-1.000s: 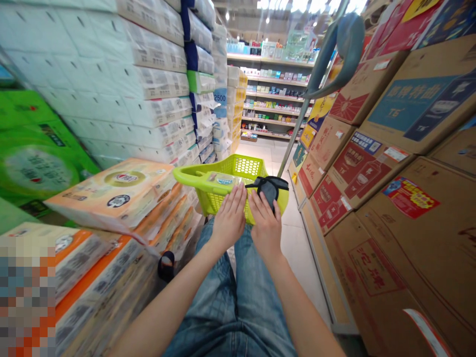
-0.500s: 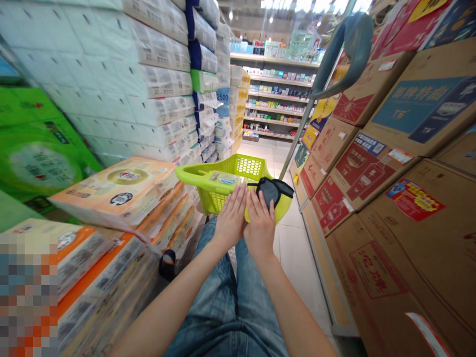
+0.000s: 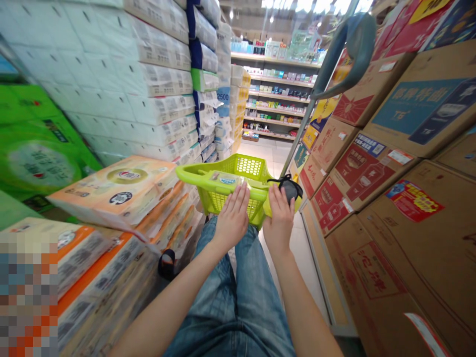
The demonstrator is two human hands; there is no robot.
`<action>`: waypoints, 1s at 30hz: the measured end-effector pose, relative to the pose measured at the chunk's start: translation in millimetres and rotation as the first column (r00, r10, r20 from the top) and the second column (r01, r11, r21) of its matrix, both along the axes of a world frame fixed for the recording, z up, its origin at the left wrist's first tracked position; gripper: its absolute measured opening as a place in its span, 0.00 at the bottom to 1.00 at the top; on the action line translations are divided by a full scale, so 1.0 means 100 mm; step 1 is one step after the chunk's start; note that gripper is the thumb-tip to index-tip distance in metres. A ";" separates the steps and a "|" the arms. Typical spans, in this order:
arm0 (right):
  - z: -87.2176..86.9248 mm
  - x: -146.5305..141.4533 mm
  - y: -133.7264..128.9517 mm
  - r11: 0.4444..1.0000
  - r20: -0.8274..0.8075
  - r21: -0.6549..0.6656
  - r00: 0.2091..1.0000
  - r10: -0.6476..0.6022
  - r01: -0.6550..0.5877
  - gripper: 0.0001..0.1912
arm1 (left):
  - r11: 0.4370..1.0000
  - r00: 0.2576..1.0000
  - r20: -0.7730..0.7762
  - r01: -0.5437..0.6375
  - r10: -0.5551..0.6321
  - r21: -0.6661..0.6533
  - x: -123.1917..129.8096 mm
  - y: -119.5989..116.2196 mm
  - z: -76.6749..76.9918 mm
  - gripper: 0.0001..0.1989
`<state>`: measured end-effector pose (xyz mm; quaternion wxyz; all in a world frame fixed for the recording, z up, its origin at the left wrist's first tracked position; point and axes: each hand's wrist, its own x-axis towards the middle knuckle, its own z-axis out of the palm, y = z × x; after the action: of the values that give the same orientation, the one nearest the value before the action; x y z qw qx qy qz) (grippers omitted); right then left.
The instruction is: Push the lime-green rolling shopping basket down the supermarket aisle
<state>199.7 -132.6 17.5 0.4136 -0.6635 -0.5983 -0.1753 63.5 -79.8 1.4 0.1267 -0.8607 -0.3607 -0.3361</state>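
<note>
A lime-green shopping basket [image 3: 208, 198] sits in front of my knees, its curved handle toward me. A clear-fronted package [image 3: 225, 178] with a blue and white label shows at the handle. My left hand [image 3: 233, 213] lies against the basket's near side, fingers stretched out and close together, the tips by the package. To its right, my right hand [image 3: 278, 220] is closed on a grey padded item with black trim [image 3: 290, 191] and a yellow part, perhaps an eye mask. Its fingers are on the yellow part, beside the basket's right end; the thumb is hidden.
Orange tissue packs [image 3: 119, 186] and tall stacks of white packs [image 3: 111, 74] stand on the left. Cardboard cartons [image 3: 401, 238] line the right, with a grey looped handle on a pole [image 3: 340, 59] before them. Stocked shelves [image 3: 278, 91] are at the back.
My right hand has moved right, away from my left hand, taking the grey and yellow item with it. The item has turned, and its black trim bunches up. My left hand stays in place.
</note>
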 end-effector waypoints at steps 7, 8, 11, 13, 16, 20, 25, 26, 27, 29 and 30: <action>0.02 -0.26 0.02 0.981 0.142 -0.084 0.972 0.187 -0.176 0.39 | 1.000 1.000 -0.022 0.015 -0.014 0.010 -0.04 0.02 -0.01 0.41; 0.02 -0.22 0.00 0.982 0.154 -0.092 0.972 0.178 -0.166 0.39 | 1.000 1.000 -0.023 0.014 -0.014 0.011 -0.04 0.02 -0.01 0.41; 0.01 -0.13 -0.07 0.990 0.183 -0.102 0.977 0.110 -0.092 0.38 | 1.000 1.000 -0.012 0.008 -0.008 0.010 -0.02 0.01 0.00 0.40; 0.01 -0.08 -0.10 0.995 0.186 -0.091 0.981 0.055 -0.039 0.36 | 1.000 1.000 -0.004 0.005 -0.005 0.004 -0.01 0.01 0.00 0.39; 0.00 -0.06 -0.12 0.998 0.179 -0.069 0.984 0.015 -0.003 0.35 | 1.000 1.000 -0.001 0.004 -0.004 0.005 -0.01 0.00 0.01 0.39; -0.02 -0.05 -0.11 0.999 0.148 -0.048 0.989 -0.011 0.018 0.34 | 1.000 1.000 -0.008 0.009 -0.008 0.014 -0.02 0.01 0.01 0.39; -0.03 -0.04 -0.14 1.000 0.071 -0.010 0.997 -0.027 0.027 0.32 | 1.000 1.000 -0.003 0.018 -0.018 0.017 -0.02 0.01 0.01 0.39; -0.04 -0.04 -0.14 1.000 0.073 -0.012 0.997 -0.027 0.028 0.33 | 1.000 1.000 -0.001 0.019 -0.019 0.017 -0.02 0.01 0.01 0.39; -0.04 -0.03 -0.14 0.999 0.083 -0.016 0.996 -0.027 0.028 0.34 | 1.000 1.000 0.000 0.018 -0.018 0.016 -0.02 0.01 0.01 0.39; -0.05 0.00 -0.13 1.000 0.118 -0.024 0.993 -0.005 0.008 0.36 | 1.000 1.000 0.001 0.013 -0.013 0.013 -0.01 0.01 0.01 0.39; -0.05 0.02 -0.12 0.999 0.138 -0.028 0.990 0.022 -0.018 0.37 | 1.000 1.000 -0.001 0.010 -0.010 0.012 -0.01 0.01 0.01 0.39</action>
<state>201.3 -144.9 12.5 0.3639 -0.6493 -0.6344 -0.2086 62.1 -78.9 2.8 0.1305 -0.8619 -0.3544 -0.3382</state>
